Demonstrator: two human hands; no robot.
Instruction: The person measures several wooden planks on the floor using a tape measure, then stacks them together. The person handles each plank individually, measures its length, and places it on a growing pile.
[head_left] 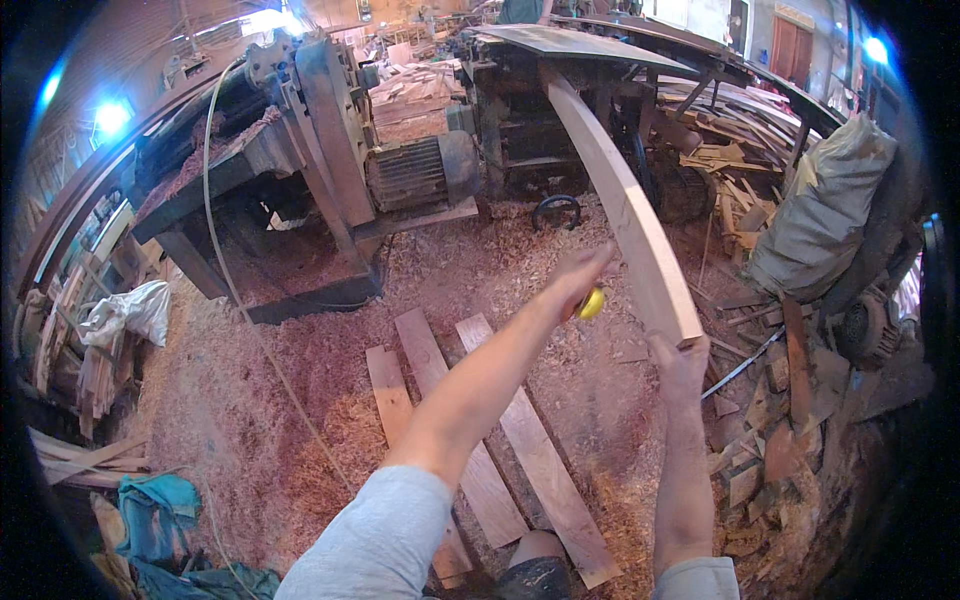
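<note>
A long pale wooden board [632, 215] slants up from my right hand to the metal table edge at the back. My right hand [680, 352] grips its near end, thumb on the side face. My left hand [580, 276] is closed beside the board's left side; whether its fingertips touch the wood I cannot tell. Under that hand shows a small rounded yellow tape measure [591, 303], mostly covered by the palm. Below my left arm lie several flat planks [535, 440] on the shavings, side by side and partly hidden by the arm.
A heavy machine with a ribbed motor [410, 180] stands at the back left. A cable [260, 335] runs across the shavings-covered floor. A full pale sack [825, 205] leans at the right above scrap wood [770, 455]. Teal cloth [155, 515] lies at the lower left.
</note>
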